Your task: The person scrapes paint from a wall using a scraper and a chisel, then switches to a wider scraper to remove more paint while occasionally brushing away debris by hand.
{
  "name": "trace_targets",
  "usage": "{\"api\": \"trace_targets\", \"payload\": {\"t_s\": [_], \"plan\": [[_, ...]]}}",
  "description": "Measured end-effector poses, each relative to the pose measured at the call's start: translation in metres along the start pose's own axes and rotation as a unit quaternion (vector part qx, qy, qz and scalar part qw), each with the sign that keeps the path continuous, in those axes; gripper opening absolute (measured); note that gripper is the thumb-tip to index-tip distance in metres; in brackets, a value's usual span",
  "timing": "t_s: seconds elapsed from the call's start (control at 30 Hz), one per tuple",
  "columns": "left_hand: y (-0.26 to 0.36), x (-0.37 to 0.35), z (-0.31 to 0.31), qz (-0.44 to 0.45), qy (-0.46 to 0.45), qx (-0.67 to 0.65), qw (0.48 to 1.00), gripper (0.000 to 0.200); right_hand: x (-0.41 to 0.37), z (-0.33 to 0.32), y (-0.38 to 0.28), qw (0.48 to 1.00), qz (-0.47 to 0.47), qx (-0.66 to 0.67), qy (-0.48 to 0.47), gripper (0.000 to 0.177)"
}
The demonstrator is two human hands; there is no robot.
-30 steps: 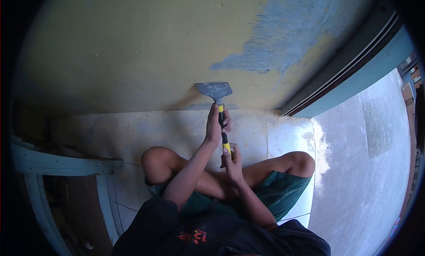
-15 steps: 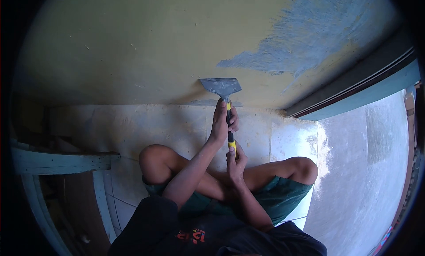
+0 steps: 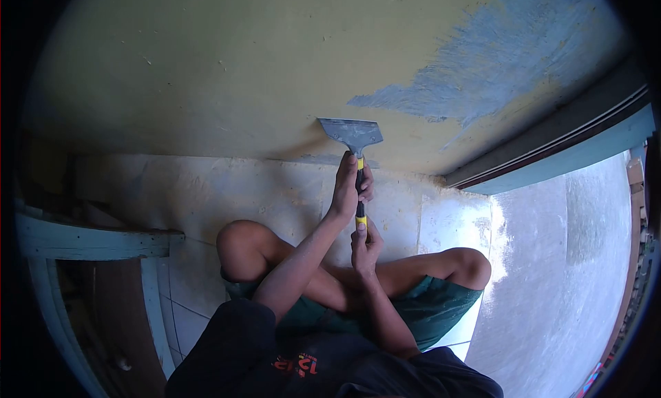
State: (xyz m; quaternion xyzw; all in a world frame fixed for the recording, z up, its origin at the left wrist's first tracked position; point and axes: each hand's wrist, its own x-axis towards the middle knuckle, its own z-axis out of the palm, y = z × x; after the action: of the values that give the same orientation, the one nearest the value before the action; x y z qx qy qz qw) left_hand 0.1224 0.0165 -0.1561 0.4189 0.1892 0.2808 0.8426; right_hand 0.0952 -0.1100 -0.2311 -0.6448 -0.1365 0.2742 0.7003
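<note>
A wide-bladed scraper [image 3: 351, 131] with a black and yellow handle is held in both hands. Its flat metal blade lies close against the yellowish wall [image 3: 261, 67], low down near the floor. My left hand [image 3: 346, 188] wraps the upper handle just below the blade, thumb along its side. Lower down, my right hand [image 3: 366, 250] grips the yellow end of the handle, hiding most of it. Up and to the right of the blade spreads a scraped blue-grey patch [image 3: 482, 67] with ragged edges.
My crossed legs [image 3: 454, 267] rest on the tiled floor [image 3: 392, 198] facing the wall. A pale blue wooden frame [image 3: 103, 245] stands at left. At right, a door frame [image 3: 564, 150] borders a bright grey floor [image 3: 544, 253].
The scraper blade has edged slightly up the wall. My right hand now covers more of the handle's yellow end. The view has shifted a little.
</note>
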Motion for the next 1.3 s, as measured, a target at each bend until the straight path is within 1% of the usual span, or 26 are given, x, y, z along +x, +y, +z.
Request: {"api": "trace_targets", "payload": {"t_s": [0.03,0.07,0.1,0.13,0.17,0.23,0.3,0.33,0.4,0.5,0.57,0.6,0.67,0.7,0.77,0.8,0.83,0.87,0.9,0.97,1.0,1.13,1.23,1.27,1.3], "plan": [[0.005,0.004,0.001,0.000,0.001,-0.001,1.000,0.040,0.006,0.002,-0.002,1.000,-0.029,-0.013,0.001,0.045],[0.008,0.009,0.000,0.016,-0.019,-0.004,1.000,0.041,0.004,0.001,-0.003,0.998,-0.050,-0.030,0.004,0.045],[0.007,0.008,-0.001,0.030,-0.034,-0.010,0.999,0.041,-0.004,-0.003,0.000,0.999,-0.037,-0.036,0.004,0.045],[0.004,0.007,-0.001,0.024,-0.014,0.000,1.000,0.042,-0.007,-0.005,0.002,0.999,-0.020,-0.031,0.003,0.044],[0.000,0.008,-0.002,0.030,-0.018,0.002,0.999,0.042,0.000,-0.001,0.004,1.000,-0.014,-0.020,0.000,0.044],[-0.009,0.000,-0.005,-0.001,-0.002,0.001,1.000,0.041,-0.005,-0.001,0.008,1.000,-0.011,-0.001,0.006,0.044],[-0.007,0.001,-0.004,-0.007,0.006,0.005,1.000,0.041,-0.007,-0.002,0.007,1.000,0.009,-0.007,0.012,0.043],[-0.006,0.002,-0.004,-0.003,0.004,0.002,1.000,0.041,-0.004,-0.002,0.008,1.000,-0.010,-0.017,0.008,0.044],[-0.003,0.003,-0.004,0.003,-0.008,-0.001,1.000,0.039,-0.006,-0.003,0.005,1.000,0.002,-0.016,0.005,0.044],[-0.005,-0.001,-0.001,-0.007,0.002,-0.011,1.000,0.039,-0.007,-0.001,0.002,1.000,-0.019,-0.018,0.009,0.045],[-0.004,0.004,-0.004,-0.002,-0.003,-0.010,1.000,0.039,-0.006,-0.001,0.007,1.000,-0.011,-0.017,0.016,0.046],[0.003,0.003,0.000,0.004,-0.007,-0.008,1.000,0.039,-0.004,-0.001,0.007,1.000,-0.007,0.002,0.003,0.046],[0.003,0.003,0.000,0.016,-0.020,-0.007,1.000,0.038,-0.005,-0.003,0.000,1.000,0.005,-0.004,-0.003,0.046],[-0.002,-0.001,-0.001,0.012,-0.017,-0.008,1.000,0.038,-0.004,-0.002,-0.003,1.000,-0.002,-0.001,-0.012,0.046],[-0.008,0.000,-0.003,-0.008,-0.017,-0.018,1.000,0.039,-0.010,-0.002,-0.003,1.000,-0.010,0.009,0.003,0.046],[-0.005,-0.001,0.001,-0.023,-0.013,-0.026,0.999,0.039,-0.012,-0.004,-0.005,1.000,0.015,0.018,0.006,0.043],[-0.001,0.003,0.000,-0.020,-0.015,-0.024,0.999,0.039,-0.010,-0.005,-0.004,0.999,0.044,0.024,0.008,0.040],[-0.003,0.003,-0.001,-0.012,-0.016,-0.015,1.000,0.039,-0.009,-0.005,0.001,0.999,0.028,0.017,0.002,0.041],[-0.002,0.000,0.000,-0.008,-0.014,-0.008,1.000,0.040,-0.009,-0.005,-0.001,0.999,0.037,0.012,0.003,0.041],[-0.005,-0.003,0.000,-0.019,-0.007,-0.012,1.000,0.041,-0.012,-0.003,-0.011,0.998,0.047,0.043,-0.006,0.041],[-0.005,0.000,0.000,-0.018,-0.011,-0.010,1.000,0.041,-0.012,-0.003,-0.009,0.999,0.036,0.035,0.008,0.041],[-0.002,0.005,0.004,0.002,-0.021,0.011,1.000,0.041,-0.009,-0.004,-0.005,0.999,0.033,0.030,0.007,0.040],[-0.005,-0.006,0.001,-0.015,-0.008,0.020,1.000,0.042,-0.015,-0.002,-0.009,0.997,0.059,0.045,0.000,0.040],[-0.003,-0.003,0.001,-0.019,-0.022,0.027,0.999,0.042,-0.014,-0.001,-0.007,0.997,0.059,0.051,-0.002,0.035],[-0.002,0.000,0.002,-0.022,-0.038,0.035,0.998,0.041,-0.016,0.000,-0.006,0.997,0.056,0.053,-0.006,0.035]]}}
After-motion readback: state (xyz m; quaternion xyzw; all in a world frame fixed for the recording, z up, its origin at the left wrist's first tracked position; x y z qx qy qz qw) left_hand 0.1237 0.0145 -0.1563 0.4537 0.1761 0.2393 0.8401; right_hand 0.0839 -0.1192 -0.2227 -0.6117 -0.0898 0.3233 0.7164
